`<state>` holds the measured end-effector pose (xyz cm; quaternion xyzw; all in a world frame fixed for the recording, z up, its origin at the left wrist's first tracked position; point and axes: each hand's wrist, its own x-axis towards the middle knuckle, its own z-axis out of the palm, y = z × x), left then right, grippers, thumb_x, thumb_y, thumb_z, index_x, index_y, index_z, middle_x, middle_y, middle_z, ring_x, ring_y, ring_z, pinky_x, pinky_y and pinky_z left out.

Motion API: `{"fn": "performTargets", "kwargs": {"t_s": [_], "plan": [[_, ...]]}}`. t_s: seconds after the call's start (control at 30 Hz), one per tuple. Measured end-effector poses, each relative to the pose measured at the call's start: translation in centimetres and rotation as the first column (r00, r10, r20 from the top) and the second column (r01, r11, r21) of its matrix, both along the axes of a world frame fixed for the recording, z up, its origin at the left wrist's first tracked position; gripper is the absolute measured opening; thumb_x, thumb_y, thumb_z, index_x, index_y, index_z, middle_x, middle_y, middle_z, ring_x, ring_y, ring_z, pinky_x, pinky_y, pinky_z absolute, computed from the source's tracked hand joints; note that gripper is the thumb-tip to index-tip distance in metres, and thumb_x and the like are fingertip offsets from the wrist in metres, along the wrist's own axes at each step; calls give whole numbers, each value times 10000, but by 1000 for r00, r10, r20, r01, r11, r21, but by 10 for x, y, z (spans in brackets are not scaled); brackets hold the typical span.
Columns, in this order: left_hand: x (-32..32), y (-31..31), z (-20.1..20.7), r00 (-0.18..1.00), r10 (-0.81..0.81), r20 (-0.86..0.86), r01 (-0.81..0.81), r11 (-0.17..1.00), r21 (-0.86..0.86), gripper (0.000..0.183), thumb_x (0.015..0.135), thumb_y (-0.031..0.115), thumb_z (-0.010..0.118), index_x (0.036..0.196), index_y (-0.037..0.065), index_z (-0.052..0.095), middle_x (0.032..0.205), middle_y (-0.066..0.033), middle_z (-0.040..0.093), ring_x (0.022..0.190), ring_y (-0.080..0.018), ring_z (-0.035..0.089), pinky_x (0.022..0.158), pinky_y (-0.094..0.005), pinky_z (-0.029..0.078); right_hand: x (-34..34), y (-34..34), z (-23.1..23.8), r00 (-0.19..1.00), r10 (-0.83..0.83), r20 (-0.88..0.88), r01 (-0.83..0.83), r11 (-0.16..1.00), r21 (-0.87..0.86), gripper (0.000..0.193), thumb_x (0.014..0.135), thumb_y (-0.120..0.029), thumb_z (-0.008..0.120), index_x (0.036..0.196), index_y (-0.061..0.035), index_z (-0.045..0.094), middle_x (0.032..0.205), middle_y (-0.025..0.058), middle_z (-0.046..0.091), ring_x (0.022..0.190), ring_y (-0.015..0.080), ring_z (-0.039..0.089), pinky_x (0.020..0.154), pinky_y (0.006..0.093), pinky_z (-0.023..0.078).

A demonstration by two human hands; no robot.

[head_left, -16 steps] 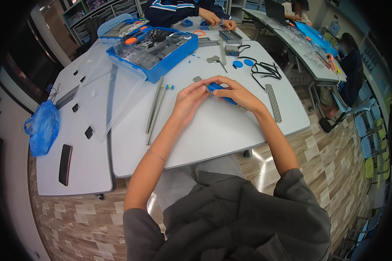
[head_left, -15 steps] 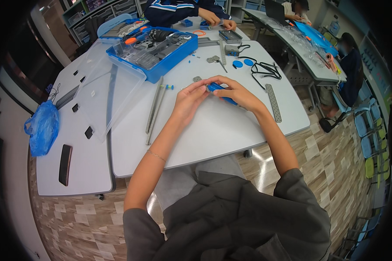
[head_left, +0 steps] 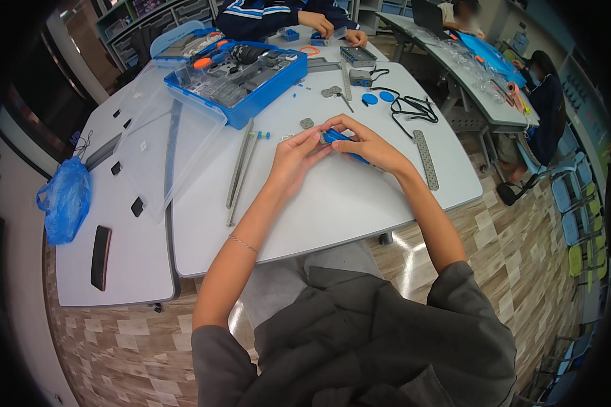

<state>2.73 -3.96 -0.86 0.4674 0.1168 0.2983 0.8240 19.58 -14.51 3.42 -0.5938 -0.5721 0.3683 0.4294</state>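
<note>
Over the white table [head_left: 204, 237], my two hands meet in front of me. My right hand [head_left: 375, 148] is closed round a long blue plastic part [head_left: 334, 137], whose lower end shows below the fingers. The fingertips of my left hand [head_left: 293, 161] are pinched together at the part's upper left end; whatever lies between them is too small and covered to make out. Just beyond the fingers lies a small grey perforated plate [head_left: 307, 123]. Left of my left hand are long grey bars [head_left: 239, 173] and a small blue-and-green piece [head_left: 263, 136].
A blue parts case [head_left: 261, 95] with a clear lid [head_left: 176, 149] stands back left. Black cables [head_left: 414, 108], blue discs [head_left: 370, 99] and a perforated grey strip [head_left: 426, 159] lie to the right. A phone [head_left: 101, 258] is at left. Another person's hands [head_left: 317, 24] work opposite.
My left fingers have shifted slightly, and more of the small grey plate shows beyond them. The blue part stays in my right hand. Across the table, the other person's hand has moved left.
</note>
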Motion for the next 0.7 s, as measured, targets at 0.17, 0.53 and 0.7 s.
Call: {"fn": "performTargets", "kwargs": {"t_s": [0.17, 0.53, 0.7], "plan": [[0, -1, 2, 1000, -10, -6, 9, 1000, -23, 383, 1015, 132, 520, 1304, -118, 517, 1208, -188, 603, 1129, -242, 605, 1088, -396, 480, 0, 0, -1, 1000, 7, -25, -7, 1000, -6, 349, 914, -244, 640, 1243, -146, 573, 1129, 63, 556, 854, 121, 531, 763, 262, 439], [2, -1, 0, 1000, 16, 3, -17, 999, 44, 347, 1013, 117, 508, 1271, -110, 561, 1227, -186, 615, 1115, -232, 623, 1025, -372, 521, 3, 8, -16, 989, -34, 142, 16, 992, 127, 336, 918, -226, 633, 1228, -107, 581, 1210, 82, 582, 1142, 211, 540, 972, 346, 424], [2, -4, 2, 999, 44, -20, -43, 998, 37, 357, 1012, 123, 526, 1287, -104, 546, 1225, -175, 617, 1110, -218, 621, 1056, -356, 502, 1, 8, -14, 976, -51, 212, 14, 985, 171, 335, 912, -227, 617, 1228, -123, 584, 1203, 100, 576, 1128, 250, 559, 967, 357, 433]]}}
